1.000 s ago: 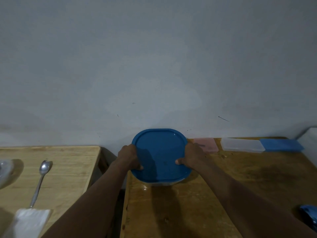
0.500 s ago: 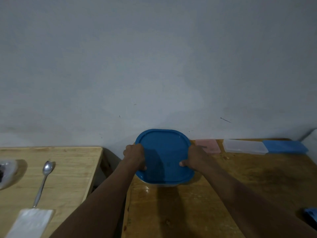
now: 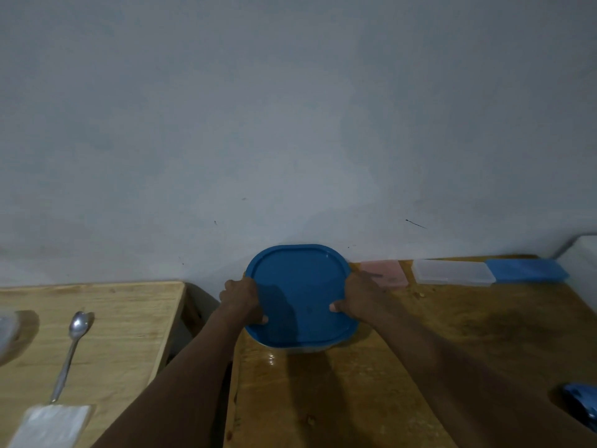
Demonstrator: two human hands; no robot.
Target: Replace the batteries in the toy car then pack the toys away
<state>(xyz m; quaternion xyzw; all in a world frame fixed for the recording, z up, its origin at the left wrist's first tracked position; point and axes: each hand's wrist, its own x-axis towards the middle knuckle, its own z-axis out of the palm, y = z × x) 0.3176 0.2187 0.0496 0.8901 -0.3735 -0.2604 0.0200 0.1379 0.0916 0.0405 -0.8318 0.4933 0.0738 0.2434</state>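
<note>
Lid (image 3: 302, 295): smooth blue plastic, rounded-square, gripped at its sides by left hand (image 3: 242, 299) and right hand (image 3: 358, 297), fingers curled round the rim. Flat pink case (image 3: 384, 273) just beside right hand; metal spoon (image 3: 72, 344) on left wooden surface (image 3: 129, 318).

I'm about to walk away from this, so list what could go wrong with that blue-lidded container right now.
1. The container sits at the table's left corner, beside the gap; a hard push from the left hand and right hand on the blue lid might tip it off.
2. The blue toy car, at the frame's edge, may be left unpacked.
</note>
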